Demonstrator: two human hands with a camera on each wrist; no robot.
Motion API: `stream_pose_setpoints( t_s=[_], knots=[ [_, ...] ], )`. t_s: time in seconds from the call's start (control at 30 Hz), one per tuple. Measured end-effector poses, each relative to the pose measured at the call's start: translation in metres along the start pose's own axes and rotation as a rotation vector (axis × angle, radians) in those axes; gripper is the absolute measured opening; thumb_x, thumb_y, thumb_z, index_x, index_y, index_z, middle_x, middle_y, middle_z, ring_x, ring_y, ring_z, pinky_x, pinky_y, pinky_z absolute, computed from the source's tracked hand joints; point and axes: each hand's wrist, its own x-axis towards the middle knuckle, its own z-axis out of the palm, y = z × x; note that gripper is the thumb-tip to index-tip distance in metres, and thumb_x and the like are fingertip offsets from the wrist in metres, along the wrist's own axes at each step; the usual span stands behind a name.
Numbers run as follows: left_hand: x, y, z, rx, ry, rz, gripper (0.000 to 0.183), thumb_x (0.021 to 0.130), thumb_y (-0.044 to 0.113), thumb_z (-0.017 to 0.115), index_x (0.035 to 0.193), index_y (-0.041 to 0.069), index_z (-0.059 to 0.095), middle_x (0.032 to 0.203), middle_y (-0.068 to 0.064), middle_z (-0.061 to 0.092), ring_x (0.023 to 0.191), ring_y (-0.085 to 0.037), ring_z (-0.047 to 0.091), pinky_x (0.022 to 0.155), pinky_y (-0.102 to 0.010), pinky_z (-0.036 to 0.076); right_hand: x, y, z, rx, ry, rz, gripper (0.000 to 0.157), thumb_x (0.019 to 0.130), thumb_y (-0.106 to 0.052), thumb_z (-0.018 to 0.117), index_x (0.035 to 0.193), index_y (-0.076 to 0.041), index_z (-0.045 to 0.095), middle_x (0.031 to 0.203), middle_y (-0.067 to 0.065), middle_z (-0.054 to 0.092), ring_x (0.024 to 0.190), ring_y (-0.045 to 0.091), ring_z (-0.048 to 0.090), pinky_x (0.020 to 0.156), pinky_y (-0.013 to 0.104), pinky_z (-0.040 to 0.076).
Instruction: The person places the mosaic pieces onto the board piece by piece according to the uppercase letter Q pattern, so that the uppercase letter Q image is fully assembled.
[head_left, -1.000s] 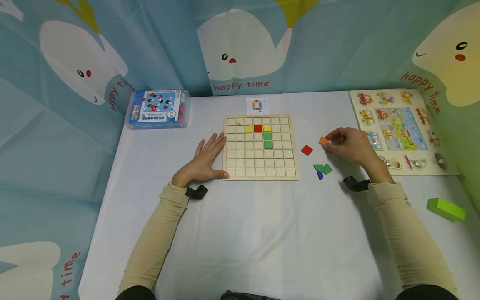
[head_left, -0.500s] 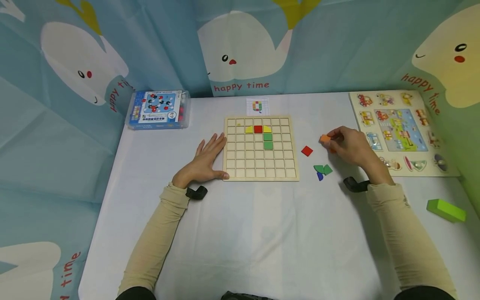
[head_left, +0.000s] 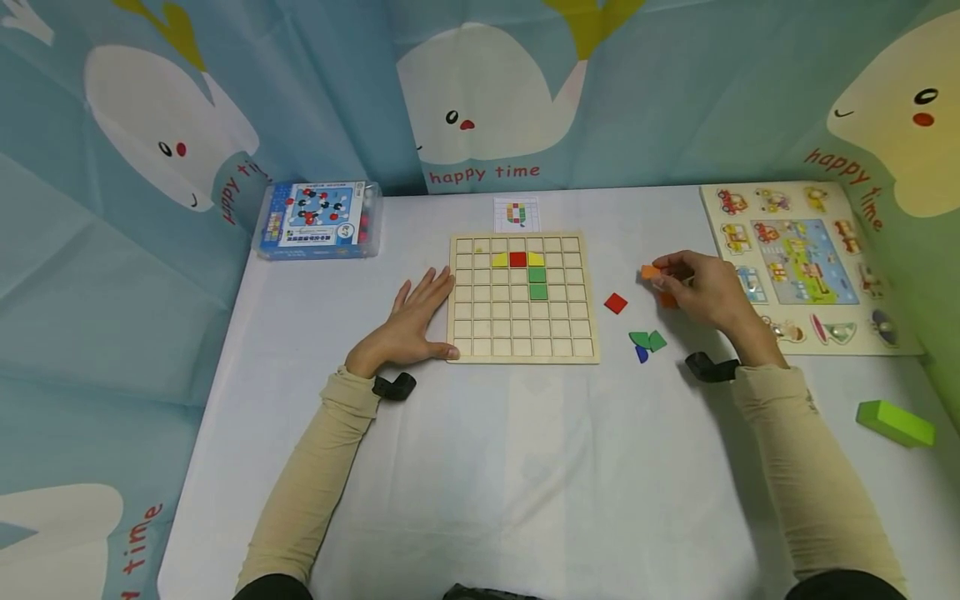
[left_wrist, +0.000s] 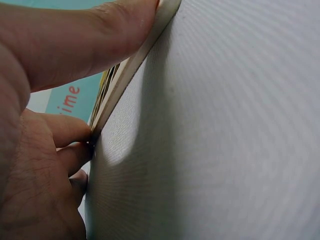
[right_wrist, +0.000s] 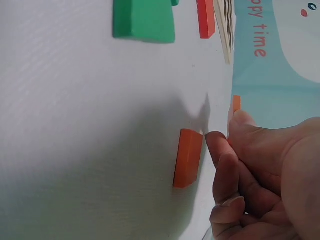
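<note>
My left hand (head_left: 405, 327) lies with fingers spread along the left edge of a wooden grid board (head_left: 480, 329), thumb at its lower left corner. In the left wrist view the thumb (left_wrist: 95, 40) touches the board's edge. On the grid sit a red square (head_left: 517, 260), two yellow pieces (head_left: 499, 261) and two green squares (head_left: 537, 292). Right of the board, my right hand (head_left: 701, 287) pinches an orange tile (head_left: 649, 272) between thumb and fingers. In the right wrist view a second orange tile (right_wrist: 188, 159) lies on the table just below the fingers.
A red square (head_left: 616, 303), two green pieces (head_left: 657, 340) and a blue piece (head_left: 642, 354) lie right of the board. A pattern card (head_left: 517, 215) is behind it. Around stand a boxed set (head_left: 318, 219), a picture puzzle (head_left: 810, 325) and a green block (head_left: 896, 423).
My right hand has moved slightly up with the orange tile, and the second orange tile now shows beneath the fingers. The left hand has stayed at the board.
</note>
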Motion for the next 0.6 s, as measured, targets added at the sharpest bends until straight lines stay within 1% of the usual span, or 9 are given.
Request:
stream_pose_setpoints(
  t_s=[0.13,0.37,0.6],
  knots=[
    [0.000,0.000,0.000,0.001,0.001,-0.001,0.122,0.084,0.037,0.090,0.171,0.005,0.010,0.181,-0.009,0.002,0.167,-0.028,-0.009,0.132,-0.054,-0.014,0.001,-0.001,0.003,0.035,-0.006,0.018,0.033,0.106,-0.015,0.066,0.134,0.004,0.065,0.125,0.029,0.066,0.101,0.037,0.060,0.064,0.009,0.044],
    [0.000,0.000,0.000,0.004,-0.003,-0.008,0.122,0.085,0.036,0.090,0.171,0.006,0.009,0.181,-0.009,0.001,0.167,-0.028,-0.009,0.132,-0.054,-0.014,0.002,-0.012,0.009,0.073,0.004,-0.011,0.036,0.105,-0.021,0.069,0.134,0.001,0.067,0.121,0.026,0.069,0.091,0.033,0.060,0.060,0.016,0.048],
    [0.000,0.001,-0.001,0.004,-0.006,-0.005,0.122,0.085,0.036,0.089,0.171,0.006,0.008,0.181,-0.009,0.001,0.167,-0.028,-0.009,0.132,-0.054,-0.014,0.009,-0.026,0.018,0.099,0.013,-0.087,0.031,0.103,-0.015,0.070,0.129,0.002,0.070,0.120,0.025,0.072,0.097,0.032,0.062,0.072,0.010,0.041]
  ],
)
